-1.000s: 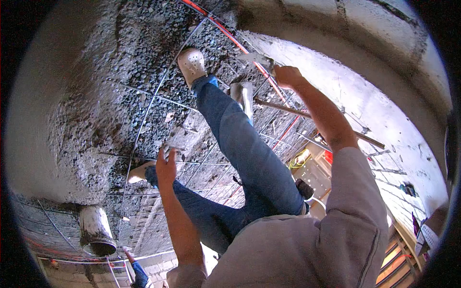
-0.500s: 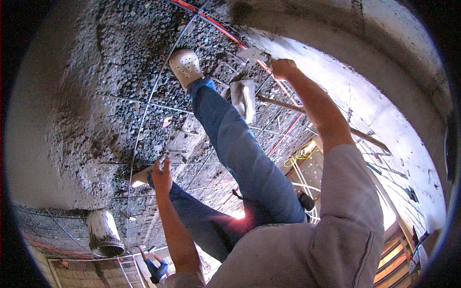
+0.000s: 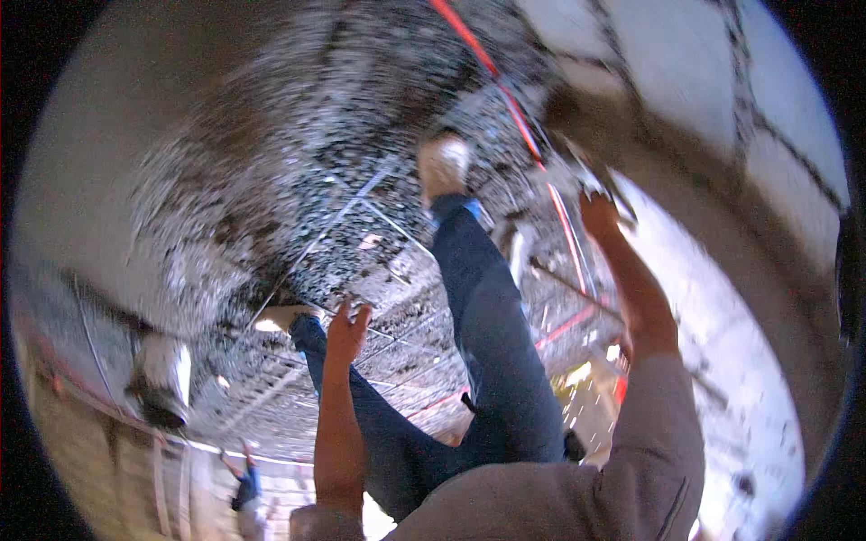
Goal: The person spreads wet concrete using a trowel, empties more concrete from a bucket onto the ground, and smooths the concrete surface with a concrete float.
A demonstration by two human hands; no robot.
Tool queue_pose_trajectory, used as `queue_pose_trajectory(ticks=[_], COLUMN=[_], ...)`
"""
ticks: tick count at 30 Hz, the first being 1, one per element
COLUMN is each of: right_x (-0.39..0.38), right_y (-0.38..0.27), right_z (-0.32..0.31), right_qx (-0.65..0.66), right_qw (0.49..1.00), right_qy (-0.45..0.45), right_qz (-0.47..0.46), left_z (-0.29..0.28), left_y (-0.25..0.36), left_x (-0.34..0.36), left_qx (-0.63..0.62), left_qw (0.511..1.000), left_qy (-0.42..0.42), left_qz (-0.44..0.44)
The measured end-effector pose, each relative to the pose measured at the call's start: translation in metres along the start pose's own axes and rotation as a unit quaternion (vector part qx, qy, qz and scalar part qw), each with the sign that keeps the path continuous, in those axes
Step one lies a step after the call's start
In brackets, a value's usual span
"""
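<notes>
- The picture was blurred by motion, so fine detail could not be made out.
- The left hand [image 3: 347,332] was seen raised with its fingers [image 3: 361,316] spread open and nothing held in them.
- Just beyond those open fingers a grid of thin steel bars [image 3: 361,203] was laid over dark wet concrete [image 3: 271,180]; whether the fingertips touched a bar could not be told.
- A light shoe [image 3: 281,317] was found just to the left of the left hand's fingers, set on the grid, with a blue trouser leg [image 3: 379,433] running back from it.
- The right hand [image 3: 598,216] was stretched far forward on a bare forearm, and its fingers appeared curled around something pale and blurred; what was gripped could not be told, nor how tightly.
- A red line [image 3: 505,99] was seen passing just to the left of the right hand's fingers, running up and away across the grid.
- A second light shoe [image 3: 442,164] was planted on the concrete to the left of the right hand's fingers, at the end of the other blue trouser leg [image 3: 492,334].
- A pale grey sleeve [image 3: 654,433] covered the right upper arm, well behind the fingers.
- A white pipe end [image 3: 162,379] stood far to the left of the left hand's fingers.
- Another person [image 3: 244,491] was visible small and far below the left hand.
</notes>
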State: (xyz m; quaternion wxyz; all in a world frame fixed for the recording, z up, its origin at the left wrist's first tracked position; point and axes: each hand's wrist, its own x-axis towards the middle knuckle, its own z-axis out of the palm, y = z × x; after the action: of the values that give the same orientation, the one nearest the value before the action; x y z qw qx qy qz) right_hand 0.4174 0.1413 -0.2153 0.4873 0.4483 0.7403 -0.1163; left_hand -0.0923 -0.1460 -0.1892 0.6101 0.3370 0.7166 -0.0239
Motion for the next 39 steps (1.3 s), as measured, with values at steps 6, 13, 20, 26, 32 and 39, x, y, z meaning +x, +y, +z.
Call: queue_pose_trajectory(ticks=[6,13,20,26,32,39], right_x=[-0.001,0.017,0.040,-0.065,-0.150,-0.240], right_y=[-0.036,-0.071,-0.317,-0.767,-1.155,-1.314], right_z=[-0.060,-0.155,-0.297,-0.439,-0.540,-0.538], right_qx=[0.035,0.016,0.030,0.135,0.267,0.207], right_qw=[0.995,0.985,0.947,0.893,0.702,0.767], right_qy=[0.070,0.124,0.171,0.101,0.169,-0.028], right_qz=[-0.063,-0.121,-0.269,-0.418,-0.638,-0.606], left_z=[-0.002,-0.040,-0.098,-0.043,0.059,0.198], left_y=[0.009,0.003,-0.165,-0.327,-0.391,-0.361], left_x=[-0.015,-0.044,-0.152,-0.247,-0.269,-0.266], left_qx=[-0.148,-0.231,-0.459,-0.516,-0.640,-0.690], left_qw=[0.983,0.958,0.818,0.678,0.593,0.530], left_qy=[0.072,0.161,0.319,0.455,0.377,0.322], left_qz=[-0.076,-0.049,-0.135,-0.258,-0.311,-0.373])
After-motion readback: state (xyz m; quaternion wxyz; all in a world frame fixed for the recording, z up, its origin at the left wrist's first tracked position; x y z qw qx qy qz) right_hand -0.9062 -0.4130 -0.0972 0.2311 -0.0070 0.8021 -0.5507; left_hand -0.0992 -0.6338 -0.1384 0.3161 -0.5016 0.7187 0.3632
